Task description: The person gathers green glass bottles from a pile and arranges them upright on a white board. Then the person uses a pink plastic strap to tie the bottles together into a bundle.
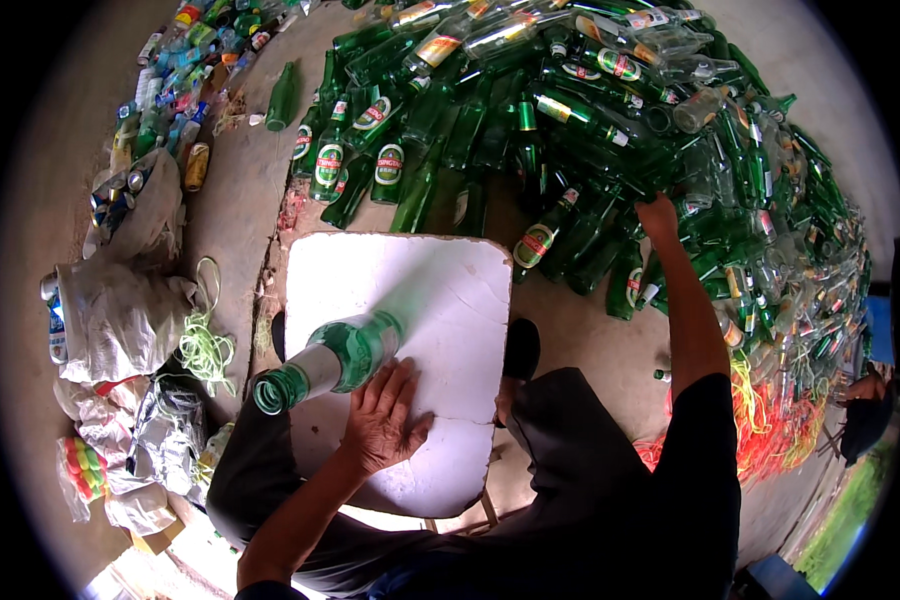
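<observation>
A green glass bottle (355, 350) with a pale label stands on a small white-topped table (440, 300), its open mouth towards me. My left hand (382, 415) rests flat on that top, fingers stretched out and fingertips right beside the bottle's lower part. Out to the right, my right arm reaches into a big heap of green glass bottles (580, 200). There my right hand (657, 216) is closed on a green bottle; the fingers are partly hidden. Several labelled bottles, one of them a beer bottle (537, 238), stand or lean at the heap's near edge.
Clear glass bottles (705, 70) are mixed into the heap. At left lie plastic bottles and cans (170, 90), a filled translucent sack (120, 320) and pale green string (205, 345). Red and yellow strings (770, 430) lie at right. A lone green bottle (283, 97) stands at far left.
</observation>
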The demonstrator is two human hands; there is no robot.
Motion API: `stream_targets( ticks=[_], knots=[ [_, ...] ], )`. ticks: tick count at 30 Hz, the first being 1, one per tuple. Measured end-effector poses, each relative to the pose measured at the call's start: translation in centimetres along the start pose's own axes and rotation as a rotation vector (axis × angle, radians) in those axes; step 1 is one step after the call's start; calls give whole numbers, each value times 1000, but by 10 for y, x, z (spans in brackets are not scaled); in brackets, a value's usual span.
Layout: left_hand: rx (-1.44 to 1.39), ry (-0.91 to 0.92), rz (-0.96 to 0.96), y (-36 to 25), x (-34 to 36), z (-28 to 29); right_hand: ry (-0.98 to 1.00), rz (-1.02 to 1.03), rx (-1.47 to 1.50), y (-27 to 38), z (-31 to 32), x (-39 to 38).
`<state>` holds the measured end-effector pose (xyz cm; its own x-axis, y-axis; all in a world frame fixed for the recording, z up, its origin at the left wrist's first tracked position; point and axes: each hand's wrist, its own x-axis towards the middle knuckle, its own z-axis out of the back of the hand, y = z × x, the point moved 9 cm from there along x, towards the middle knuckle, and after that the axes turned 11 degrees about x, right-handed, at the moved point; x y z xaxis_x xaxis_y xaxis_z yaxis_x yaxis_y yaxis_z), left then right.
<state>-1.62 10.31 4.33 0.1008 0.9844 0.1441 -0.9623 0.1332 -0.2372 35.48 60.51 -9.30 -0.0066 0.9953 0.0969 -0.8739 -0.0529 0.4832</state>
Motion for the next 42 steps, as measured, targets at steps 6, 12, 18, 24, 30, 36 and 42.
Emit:
stream_targets(
  ticks=[6, 12, 18, 24, 30, 36, 42],
  knots=[
    [30, 16, 15, 0, -2, 0, 6, -391, 562, -14, -23, -11],
    [45, 1, 19, 0, -1, 2, 79, -386, 805, 24, -15, -29],
    [34, -12, 5, -1, -1, 3, 72, -168, 648, 86, 14, -15],
    [25, -19, 13, -1, -4, 2, 5, -2, 439, 114, 55, -8],
    [11, -52, 17, -2, -5, 6, -45, 149, 264, 167, 122, -33],
    [-3, -20, 42, -2, -7, 6, -27, 319, 222, 264, 208, -101],
    [26, -40, 47, -1, -10, 7, 21, 424, 430, 350, 262, -182]
  ],
)
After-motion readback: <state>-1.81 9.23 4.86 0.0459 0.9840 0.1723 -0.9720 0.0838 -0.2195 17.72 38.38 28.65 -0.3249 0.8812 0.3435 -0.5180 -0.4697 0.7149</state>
